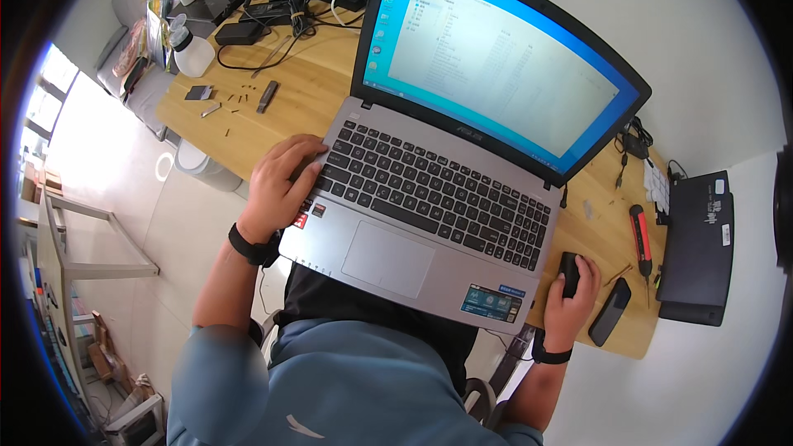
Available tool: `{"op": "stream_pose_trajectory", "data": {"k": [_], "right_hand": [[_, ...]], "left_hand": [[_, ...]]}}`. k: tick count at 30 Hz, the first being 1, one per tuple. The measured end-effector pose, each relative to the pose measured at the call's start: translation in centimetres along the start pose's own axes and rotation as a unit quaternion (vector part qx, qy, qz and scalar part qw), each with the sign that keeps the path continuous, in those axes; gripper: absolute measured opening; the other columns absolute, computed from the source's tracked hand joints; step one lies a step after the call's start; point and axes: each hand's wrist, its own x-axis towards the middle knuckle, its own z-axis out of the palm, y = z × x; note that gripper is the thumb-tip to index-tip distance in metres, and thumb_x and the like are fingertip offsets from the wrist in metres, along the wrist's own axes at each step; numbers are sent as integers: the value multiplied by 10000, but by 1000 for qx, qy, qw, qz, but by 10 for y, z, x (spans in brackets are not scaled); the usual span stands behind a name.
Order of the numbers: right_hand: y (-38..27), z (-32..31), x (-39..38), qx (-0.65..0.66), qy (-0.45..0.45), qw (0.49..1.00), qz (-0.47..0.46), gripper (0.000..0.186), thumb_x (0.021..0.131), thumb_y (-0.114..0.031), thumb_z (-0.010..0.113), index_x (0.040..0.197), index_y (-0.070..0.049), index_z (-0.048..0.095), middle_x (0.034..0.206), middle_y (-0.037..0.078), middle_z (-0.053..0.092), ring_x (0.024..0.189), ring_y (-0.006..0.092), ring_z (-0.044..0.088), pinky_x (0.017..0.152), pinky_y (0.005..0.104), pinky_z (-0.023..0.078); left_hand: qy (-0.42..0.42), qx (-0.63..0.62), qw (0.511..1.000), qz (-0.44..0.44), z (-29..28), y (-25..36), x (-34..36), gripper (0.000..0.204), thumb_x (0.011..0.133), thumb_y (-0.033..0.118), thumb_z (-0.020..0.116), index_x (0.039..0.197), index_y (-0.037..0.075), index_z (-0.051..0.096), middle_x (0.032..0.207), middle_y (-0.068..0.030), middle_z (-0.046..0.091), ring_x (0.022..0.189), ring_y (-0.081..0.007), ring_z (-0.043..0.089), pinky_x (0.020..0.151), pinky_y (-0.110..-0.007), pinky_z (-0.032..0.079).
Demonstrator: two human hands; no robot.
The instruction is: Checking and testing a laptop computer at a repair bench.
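An open grey laptop [318, 244] stands tilted across the wooden table, its near edge over my lap. On its lit screen [487, 74] a white file-list window lies over a blue desktop. My left hand [279, 177] rests on the laptop's left edge, fingers stretched out beside the black keyboard [429, 194] and thumb near the palm rest. To the right of the laptop, my right hand [576, 296] is wrapped round a black computer mouse [567, 271] on the table. A black phone [610, 312] lies just right of that hand. Both wrists wear black bands.
Farther right are a red and black screwdriver [640, 235] and a dark flat panel [698, 248] by the wall. Small screws [235, 99] and a dark stick-shaped piece [267, 97] lie at left. Behind them stand a clear bottle [192, 54] and tangled black cables [301, 16].
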Motion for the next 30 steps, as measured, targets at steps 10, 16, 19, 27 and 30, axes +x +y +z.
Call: {"op": "stream_pose_trajectory", "data": {"k": [10, 16, 19, 27, 30], "right_hand": [[-2, 1, 1, -3, -8, 1000, 10, 437, 914, -28, 692, 1346, -1, 633, 1385, 235, 609, 1271, 447, 603, 1076, 497, 495], [-3, 0, 1, -10, -9, 1000, 14, 463, 902, -11, 684, 1362, -2, 624, 1395, 233, 601, 1275, 448, 600, 1078, 497, 494], [-3, 0, 1, -6, -8, 1000, 15, 457, 905, -5, 671, 1361, -4, 626, 1391, 235, 601, 1275, 447, 600, 1081, 498, 492], [-1, 1, 1, -12, -15, 1000, 16, 423, 918, -5, 660, 1340, -6, 642, 1385, 236, 596, 1270, 446, 599, 1081, 494, 489], [0, 1, 1, -7, -9, 1000, 11, 416, 921, -2, 661, 1337, -7, 645, 1384, 237, 595, 1264, 447, 601, 1080, 492, 489]], "left_hand": [[2, 10, 1000, 13, -1, 0, 0, 255, 946, 114, 651, 1177, 35, 725, 1228, -164, 733, 1123, -383, 694, 976, -434, 546], [0, 5, 1000, 8, 0, 1, 0, 259, 939, 107, 649, 1175, 30, 725, 1234, -171, 732, 1124, -391, 694, 976, -439, 546], [-2, 4, 1000, 6, -1, 1, 1, 261, 938, 102, 647, 1176, 32, 726, 1238, -168, 733, 1123, -390, 694, 973, -440, 546], [-6, 4, 1000, -2, -1, 0, 1, 262, 936, 102, 648, 1176, 33, 727, 1239, -165, 735, 1120, -388, 695, 969, -435, 548], [-7, 0, 1000, 2, -1, -1, 1, 261, 939, 105, 645, 1175, 33, 728, 1238, -166, 736, 1120, -390, 694, 970, -436, 547]]}}
